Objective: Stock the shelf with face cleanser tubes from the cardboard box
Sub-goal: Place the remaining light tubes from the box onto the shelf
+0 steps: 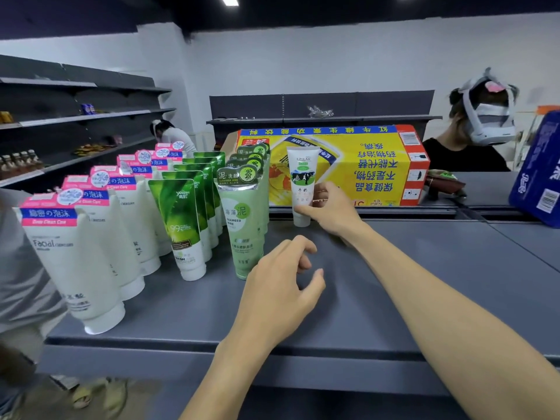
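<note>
A white face cleanser tube with a cow picture (303, 174) stands cap-down at the back of the grey shelf (394, 283). My right hand (330, 207) grips its lower part. My left hand (281, 289) hovers over the shelf nearer to me, fingers loosely curled and apart, holding nothing. Left of it stand rows of tubes: pale green seaweed tubes (244, 225), dark green tubes (181, 225) and white tubes with pink and blue tops (75, 256). A yellow cardboard box (372, 168) lies behind the cow tube, upside down.
A person wearing a white headset (485, 116) stands behind the box at the right. A blue carton (539, 174) sits at the far right. Dark wall shelves (75, 116) with small goods run along the left, where another person (172, 134) bends over.
</note>
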A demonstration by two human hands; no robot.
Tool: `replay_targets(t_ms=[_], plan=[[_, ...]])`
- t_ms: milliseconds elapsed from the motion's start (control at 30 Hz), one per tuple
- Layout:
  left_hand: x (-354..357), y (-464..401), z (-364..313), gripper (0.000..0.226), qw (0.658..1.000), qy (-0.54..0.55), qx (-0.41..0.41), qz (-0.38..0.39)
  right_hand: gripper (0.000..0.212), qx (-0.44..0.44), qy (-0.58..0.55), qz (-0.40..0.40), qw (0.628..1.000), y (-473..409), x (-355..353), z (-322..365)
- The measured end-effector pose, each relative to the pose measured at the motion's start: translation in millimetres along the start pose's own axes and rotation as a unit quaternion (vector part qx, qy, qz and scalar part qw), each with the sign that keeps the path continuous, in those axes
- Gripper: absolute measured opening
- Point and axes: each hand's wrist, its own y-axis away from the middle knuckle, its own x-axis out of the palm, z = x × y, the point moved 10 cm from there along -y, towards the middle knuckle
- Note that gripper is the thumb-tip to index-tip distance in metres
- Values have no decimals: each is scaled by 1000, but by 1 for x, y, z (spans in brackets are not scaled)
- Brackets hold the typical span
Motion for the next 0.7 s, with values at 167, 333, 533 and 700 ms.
replay_targets(t_ms=[167, 333, 533, 700], plan=[[-13, 0, 4, 18, 999, 14, -43, -11, 72, 13, 26, -4, 1000, 18, -8, 12], [-32, 3, -1, 19, 999, -22, -42, 14, 74, -21, 113, -14, 993, 45, -28, 50], [-45, 15, -14, 20, 999, -25, -31, 30, 61, -32, 128, -11, 991, 75, -33, 79], [-64, 41, -25, 21, 999, -11, -23, 38, 46, -34, 157, 1, 987, 117, -29, 90]])
